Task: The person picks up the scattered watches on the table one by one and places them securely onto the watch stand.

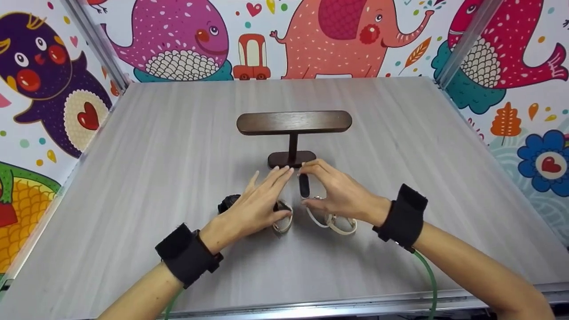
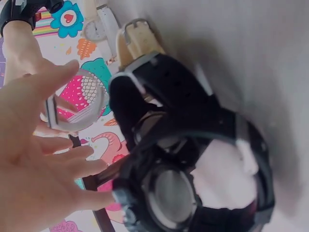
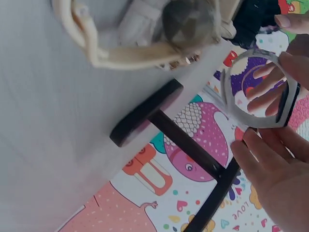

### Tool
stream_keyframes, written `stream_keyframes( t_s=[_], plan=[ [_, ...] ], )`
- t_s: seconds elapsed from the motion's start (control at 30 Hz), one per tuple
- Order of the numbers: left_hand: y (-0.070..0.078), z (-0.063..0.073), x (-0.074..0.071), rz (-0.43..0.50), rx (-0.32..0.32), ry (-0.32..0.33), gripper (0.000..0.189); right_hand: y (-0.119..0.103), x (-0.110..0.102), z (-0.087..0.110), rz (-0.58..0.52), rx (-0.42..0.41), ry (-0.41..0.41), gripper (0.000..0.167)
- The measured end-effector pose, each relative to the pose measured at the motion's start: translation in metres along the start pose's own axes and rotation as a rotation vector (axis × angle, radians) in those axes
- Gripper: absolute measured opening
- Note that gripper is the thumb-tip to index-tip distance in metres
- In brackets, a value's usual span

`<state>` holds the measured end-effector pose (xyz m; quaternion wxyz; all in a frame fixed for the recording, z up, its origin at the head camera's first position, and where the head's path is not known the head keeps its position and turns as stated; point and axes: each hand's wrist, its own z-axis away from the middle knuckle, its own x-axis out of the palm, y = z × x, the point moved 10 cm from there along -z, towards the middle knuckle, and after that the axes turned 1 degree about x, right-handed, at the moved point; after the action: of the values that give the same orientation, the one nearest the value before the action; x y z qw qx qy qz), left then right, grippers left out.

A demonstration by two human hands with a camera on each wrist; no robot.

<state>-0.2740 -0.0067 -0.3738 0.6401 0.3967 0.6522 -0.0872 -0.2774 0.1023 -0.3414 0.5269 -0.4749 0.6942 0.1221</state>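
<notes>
In my right hand (image 1: 342, 191) is a white fitness band (image 3: 241, 121) with a black screen (image 1: 304, 186), bent into a ring between thumb and fingertips. My left hand (image 1: 253, 200) reaches in from the other side with fingers extended, its fingertips close to the band. Under the left hand lie a bulky black watch (image 2: 169, 198) and a cream-strapped watch (image 1: 288, 218), partly covered by it. Below the right hand, a white-strapped watch (image 1: 316, 218) and one with a cream strap (image 1: 344, 229) lie side by side.
Just beyond the fingertips stands a dark wooden T-shaped stand (image 1: 293, 123) on a rounded base (image 1: 280, 158). The grey table (image 1: 178, 133) is bordered by cartoon-printed walls (image 1: 253, 18) and metal edging. Green cables (image 1: 429, 271) hang from the wrist straps.
</notes>
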Motion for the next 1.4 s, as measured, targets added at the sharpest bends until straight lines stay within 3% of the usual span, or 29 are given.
stream_keyframes(
  t_s=[0.27, 0.5, 0.67, 0.87, 1.13, 1.4],
  plan=[
    [0.018, -0.004, -0.021, 0.139, 0.149, 0.185, 0.082, -0.013, -0.023, 0.0, 0.009, -0.114, 0.148, 0.064],
    [0.026, -0.006, -0.04, 0.169, 0.262, 0.375, 0.062, -0.022, -0.033, 0.0, 0.01, -0.203, 0.236, 0.066],
    [0.029, -0.008, -0.045, 0.153, 0.301, 0.409, 0.058, -0.023, -0.035, -0.003, 0.039, -0.22, 0.237, 0.065],
    [0.021, -0.012, -0.05, 0.069, 0.288, 0.407, 0.053, -0.006, -0.043, -0.003, 0.077, -0.171, 0.241, 0.061],
    [-0.021, -0.003, -0.085, 0.044, 0.148, 0.475, 0.046, 0.036, -0.075, 0.009, 0.115, -0.073, 0.298, 0.059],
    [-0.05, -0.005, -0.096, 0.0, 0.101, 0.515, 0.05, 0.066, -0.102, 0.017, 0.188, 0.025, 0.297, 0.057]
  ],
)
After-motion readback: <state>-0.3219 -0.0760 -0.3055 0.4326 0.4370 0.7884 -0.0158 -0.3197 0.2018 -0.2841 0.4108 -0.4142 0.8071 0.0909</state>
